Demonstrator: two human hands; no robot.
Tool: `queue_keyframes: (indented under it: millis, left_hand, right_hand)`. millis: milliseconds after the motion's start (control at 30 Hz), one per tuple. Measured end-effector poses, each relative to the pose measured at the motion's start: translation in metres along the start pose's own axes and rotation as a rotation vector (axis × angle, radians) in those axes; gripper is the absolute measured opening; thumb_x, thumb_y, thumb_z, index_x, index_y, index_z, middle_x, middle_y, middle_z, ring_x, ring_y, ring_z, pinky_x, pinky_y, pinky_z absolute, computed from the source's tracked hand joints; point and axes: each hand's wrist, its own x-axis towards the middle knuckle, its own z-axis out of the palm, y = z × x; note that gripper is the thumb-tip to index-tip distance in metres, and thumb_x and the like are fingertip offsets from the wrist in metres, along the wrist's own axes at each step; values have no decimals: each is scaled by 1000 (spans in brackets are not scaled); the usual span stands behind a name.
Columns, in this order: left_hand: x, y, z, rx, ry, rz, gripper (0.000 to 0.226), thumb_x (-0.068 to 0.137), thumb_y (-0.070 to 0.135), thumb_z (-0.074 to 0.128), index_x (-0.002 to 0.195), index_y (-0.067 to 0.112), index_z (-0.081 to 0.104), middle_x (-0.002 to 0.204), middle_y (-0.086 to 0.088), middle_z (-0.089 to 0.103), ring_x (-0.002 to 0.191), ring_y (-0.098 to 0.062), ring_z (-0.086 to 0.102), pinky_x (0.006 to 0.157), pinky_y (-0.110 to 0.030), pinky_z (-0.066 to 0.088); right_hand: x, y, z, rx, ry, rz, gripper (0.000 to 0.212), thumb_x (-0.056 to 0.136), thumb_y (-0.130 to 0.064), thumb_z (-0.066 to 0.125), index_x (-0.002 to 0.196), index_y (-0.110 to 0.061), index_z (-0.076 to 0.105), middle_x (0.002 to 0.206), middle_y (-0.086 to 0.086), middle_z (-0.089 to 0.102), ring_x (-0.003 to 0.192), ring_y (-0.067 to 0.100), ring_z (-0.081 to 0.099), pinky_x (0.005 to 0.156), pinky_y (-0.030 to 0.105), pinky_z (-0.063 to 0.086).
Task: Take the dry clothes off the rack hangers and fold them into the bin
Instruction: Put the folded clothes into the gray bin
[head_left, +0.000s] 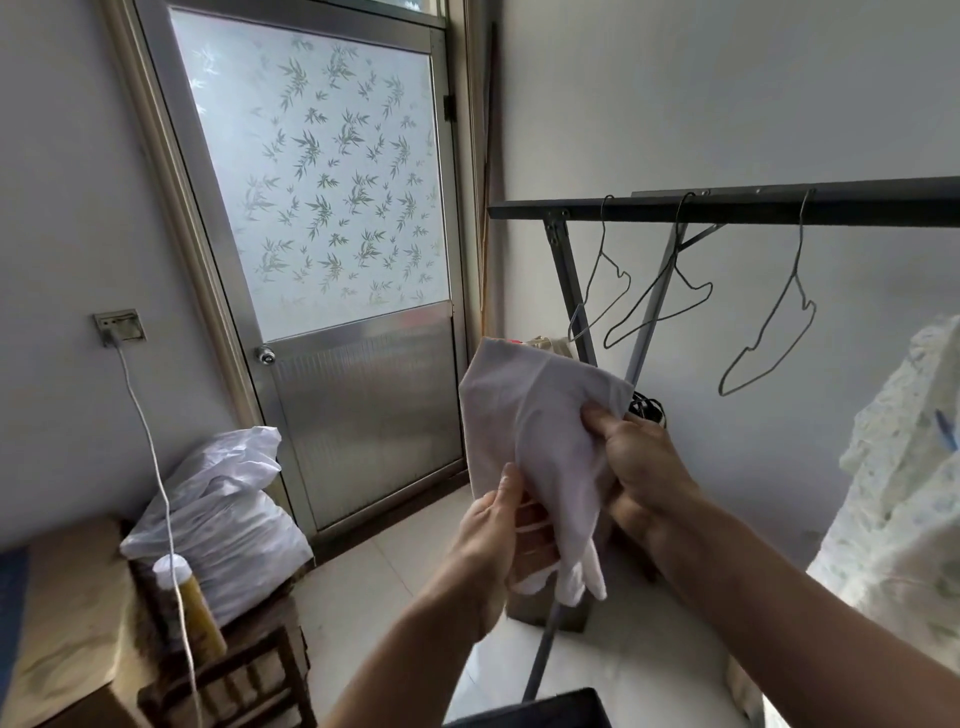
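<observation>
While both hands hold it mid-air before door, white garment (530, 447) hangs folded. Right hand (641, 467): grip pinches upper edge, thumb on top. Left hand (501, 535): grip curled round lower part. Three bare wire hangers (769, 322) on dark rack bar (727, 208) behind. Floral garment (904, 467) at right edge. Dark bin corner (550, 712) below.

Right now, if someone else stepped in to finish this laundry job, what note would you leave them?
Left hand: grips the white cloth near its lower part.
Right hand: pinches its upper right edge.
Done: three wire hangers hang bare on the black rack bar.
Left: finish folding the cloth and put it in the dark bin at the bottom edge. A pale floral garment at far right is still to fold.
</observation>
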Motion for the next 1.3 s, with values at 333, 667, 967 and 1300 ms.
queue_keyframes:
  millis: [333, 667, 967, 1300]
  left_hand:
    - [5, -8, -8, -600, -180, 94, 74, 86, 65, 45, 136, 10, 52, 127, -17, 66, 118, -34, 63, 101, -51, 49]
    - [22, -3, -36, -659, 172, 238, 61, 69, 29, 76, 124, 5, 62, 118, -15, 71, 108, -32, 68, 87, -45, 58]
    - [16, 4, -108, -368, 56, 138, 46, 87, 17, 69, 130, 4, 57, 119, -20, 69, 106, -37, 68, 78, -43, 59]
    - [54, -9, -173, -280, 80, -163, 81, 84, 76, 42, 125, 9, 64, 115, -17, 72, 108, -32, 68, 92, -45, 55]
  right_hand:
    - [-4, 30, 15, 184, -33, 238, 36, 104, -32, 40, 133, -13, 52, 101, 8, 67, 78, 19, 65, 54, 31, 51]
    - [-14, 72, 24, 113, -18, 106, 18, 103, -23, 45, 103, -24, 63, 93, 1, 70, 76, 17, 68, 61, 30, 56]
    - [11, 83, 43, -358, -378, 45, 64, 81, -46, 70, 133, -13, 53, 116, -2, 68, 91, 16, 70, 76, 30, 60]
    - [35, 148, 63, -6, -527, 342, 44, 74, -25, 77, 113, -6, 66, 99, 16, 72, 82, 27, 70, 72, 37, 60]
